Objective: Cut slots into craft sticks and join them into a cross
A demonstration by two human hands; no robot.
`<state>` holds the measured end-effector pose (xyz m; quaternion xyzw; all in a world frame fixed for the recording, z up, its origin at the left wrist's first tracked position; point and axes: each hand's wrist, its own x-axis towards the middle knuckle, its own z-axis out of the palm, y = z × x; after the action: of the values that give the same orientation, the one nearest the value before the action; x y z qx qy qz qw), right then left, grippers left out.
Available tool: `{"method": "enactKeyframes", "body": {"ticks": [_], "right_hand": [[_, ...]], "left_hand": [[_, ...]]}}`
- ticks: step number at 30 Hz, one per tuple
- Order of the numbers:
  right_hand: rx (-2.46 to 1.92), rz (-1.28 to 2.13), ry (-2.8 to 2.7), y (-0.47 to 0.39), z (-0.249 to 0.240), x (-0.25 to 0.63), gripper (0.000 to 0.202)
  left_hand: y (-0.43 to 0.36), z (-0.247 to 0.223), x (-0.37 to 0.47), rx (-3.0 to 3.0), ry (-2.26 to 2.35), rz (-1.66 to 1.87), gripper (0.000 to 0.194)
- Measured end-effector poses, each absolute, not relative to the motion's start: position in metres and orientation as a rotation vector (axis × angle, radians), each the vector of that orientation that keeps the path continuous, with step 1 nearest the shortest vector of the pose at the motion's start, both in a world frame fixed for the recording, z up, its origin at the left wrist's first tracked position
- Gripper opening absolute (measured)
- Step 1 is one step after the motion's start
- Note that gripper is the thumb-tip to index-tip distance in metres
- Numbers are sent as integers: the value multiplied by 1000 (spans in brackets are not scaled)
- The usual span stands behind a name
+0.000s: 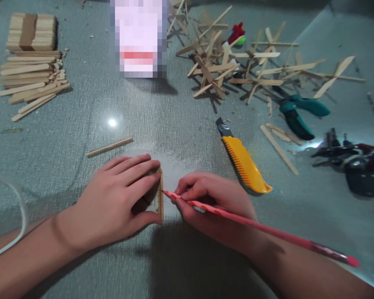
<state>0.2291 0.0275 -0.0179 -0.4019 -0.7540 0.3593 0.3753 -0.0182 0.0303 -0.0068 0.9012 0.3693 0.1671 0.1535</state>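
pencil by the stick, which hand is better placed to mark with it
Probably the right hand: it holds the pencil with its tip at the stick, which the left hand holds.

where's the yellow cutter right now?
Head view, right of centre: the yellow cutter lies just beyond the right hand, left of the teal-handled pliers.

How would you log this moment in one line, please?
left hand: holds wooden stick | right hand: holds red pencil, tip at stick | nearby: yellow cutter, teal-handled tool
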Motion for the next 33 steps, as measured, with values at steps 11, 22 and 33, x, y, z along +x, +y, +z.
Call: {"method": "enactKeyframes", "body": {"ticks": [11, 22, 33], "right_hand": [[-1050, 883, -1937, 26, -20, 228, 28], [-1051, 871, -1930, 26, -23, 228, 29], [-1053, 882, -1944, 27, -18, 228, 29]], "left_hand": [[30, -6, -19, 2596, 1055, 491, 63], [27, -5, -16, 2645, 1080, 509, 56], [23, -2, -12, 2754, 1001, 640, 14]]}}
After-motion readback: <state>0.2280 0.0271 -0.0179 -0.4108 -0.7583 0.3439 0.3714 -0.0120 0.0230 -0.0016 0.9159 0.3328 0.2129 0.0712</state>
